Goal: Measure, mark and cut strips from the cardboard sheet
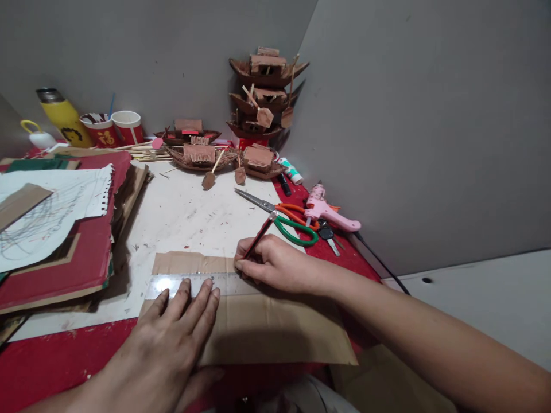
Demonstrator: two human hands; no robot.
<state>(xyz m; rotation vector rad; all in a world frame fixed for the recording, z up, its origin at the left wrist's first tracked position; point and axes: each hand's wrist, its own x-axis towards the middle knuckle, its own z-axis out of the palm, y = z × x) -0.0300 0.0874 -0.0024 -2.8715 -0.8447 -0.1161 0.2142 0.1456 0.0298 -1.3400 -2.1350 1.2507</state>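
Observation:
A brown piece of cardboard (267, 327) lies at the near edge of the table, with a clear plastic ruler (161, 285) across its upper part. My left hand (172, 327) rests on the ruler, its fingers outstretched and fingertips on the plastic; the thumb reaches below the cardboard's near edge. Pinched in my right hand (279, 261) is a slim dark pencil (260, 235), tilted up to the right. Its tip is hidden behind my fingers, close to the ruler's upper edge. My right hand covers the ruler's right part.
Scissors (297, 225) with orange and green handles and a pink glue gun (331, 215) lie beyond my right hand. Stacked cardboard sheets (92, 246) fill the left. Model boats (200, 155), paper cups (128, 127) and a yellow bottle (64, 117) stand along the back wall.

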